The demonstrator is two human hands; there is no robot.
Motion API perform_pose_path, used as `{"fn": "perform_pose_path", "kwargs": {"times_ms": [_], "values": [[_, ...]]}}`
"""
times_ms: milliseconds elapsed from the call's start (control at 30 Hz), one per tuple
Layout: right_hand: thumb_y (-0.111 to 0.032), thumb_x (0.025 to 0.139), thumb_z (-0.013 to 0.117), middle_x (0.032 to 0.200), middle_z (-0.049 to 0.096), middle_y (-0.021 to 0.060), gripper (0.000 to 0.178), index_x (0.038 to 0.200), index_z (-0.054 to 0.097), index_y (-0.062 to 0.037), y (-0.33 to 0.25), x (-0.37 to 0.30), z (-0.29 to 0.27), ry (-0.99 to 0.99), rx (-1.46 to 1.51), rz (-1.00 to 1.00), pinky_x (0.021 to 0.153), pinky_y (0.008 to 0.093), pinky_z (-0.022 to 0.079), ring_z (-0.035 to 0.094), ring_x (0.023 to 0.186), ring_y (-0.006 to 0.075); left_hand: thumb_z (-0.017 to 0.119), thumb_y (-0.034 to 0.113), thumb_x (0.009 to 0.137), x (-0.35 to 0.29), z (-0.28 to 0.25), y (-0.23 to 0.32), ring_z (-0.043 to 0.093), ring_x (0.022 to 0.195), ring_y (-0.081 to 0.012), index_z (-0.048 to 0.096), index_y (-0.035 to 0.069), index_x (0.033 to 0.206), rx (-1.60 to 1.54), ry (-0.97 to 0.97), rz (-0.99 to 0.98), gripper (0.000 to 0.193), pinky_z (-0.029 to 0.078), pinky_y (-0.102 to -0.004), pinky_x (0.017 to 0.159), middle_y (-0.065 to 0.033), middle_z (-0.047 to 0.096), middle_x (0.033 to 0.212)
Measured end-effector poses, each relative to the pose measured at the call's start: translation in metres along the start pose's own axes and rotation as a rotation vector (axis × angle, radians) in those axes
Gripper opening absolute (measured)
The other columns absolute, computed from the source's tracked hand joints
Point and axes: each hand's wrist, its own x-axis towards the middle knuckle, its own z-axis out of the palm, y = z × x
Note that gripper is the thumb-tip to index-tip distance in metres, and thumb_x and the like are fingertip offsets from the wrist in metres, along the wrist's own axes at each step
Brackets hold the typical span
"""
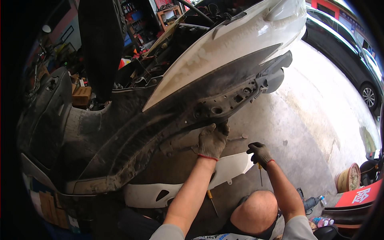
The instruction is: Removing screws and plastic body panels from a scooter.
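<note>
A large scooter [216, 68] with a white and black body fills the middle and left; its lower black trim is dusty. My left hand [213, 140], in a grey work glove with a red cuff, reaches up to the underside of that trim [216, 111]. Its fingers are curled at the edge, and their tips are partly hidden. To the right, clear of the scooter, my right hand [261, 154] wears a matching glove and closes on a screwdriver [260, 166] with a yellow handle, its shaft pointing down.
A white body panel [232, 166] lies on the concrete below my hands. Beside it rests another yellow-handled screwdriver [212, 200]. A blue-grey power tool [312, 203] and a round pot [349, 178] are at the lower right. A dark car [340, 48] stands beyond.
</note>
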Motion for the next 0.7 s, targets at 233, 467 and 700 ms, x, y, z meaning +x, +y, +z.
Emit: {"fn": "perform_pose_path", "kwargs": {"times_ms": [233,467,700], "values": [[-0.027,0.091,0.057,0.092,0.070,0.0140,0.038,0.116,0.059,0.0020,-0.008,0.000,0.005,-0.033,-0.031,-0.029,0.045,0.0309,0.047,0.060,0.052,0.0179,0.060,-0.001,0.077,0.002,0.002,-0.004,0.063,0.106,-0.0341,0.059,-0.001,0.119,0.025,0.030,0.014,0.042,0.053,-0.0444,0.086,-0.0183,0.064,0.115],[-0.029,0.091,0.057,0.091,0.071,0.0121,0.039,0.116,0.060,0.0013,-0.012,-0.003,0.008,-0.016,-0.073,-0.025,0.046,0.0298,0.048,0.060,0.053,0.0161,0.058,-0.003,0.077,-0.004,0.001,-0.006,0.063,0.107,-0.0328,0.058,-0.001,0.120,0.086,0.022,-0.020,0.043,0.054,-0.0440,0.087,-0.0181,0.064,0.116],[-0.029,0.091,0.058,0.088,0.071,0.0088,0.037,0.114,0.063,-0.0002,-0.060,-0.022,0.032,-0.009,-0.136,-0.182,0.050,0.0277,0.049,0.060,0.056,0.0145,0.055,-0.005,0.077,-0.006,-0.009,0.004,0.061,0.113,-0.0347,0.057,-0.003,0.122,-0.008,0.025,-0.081,0.045,0.053,-0.0457,0.090,-0.0203,0.062,0.121]]}}
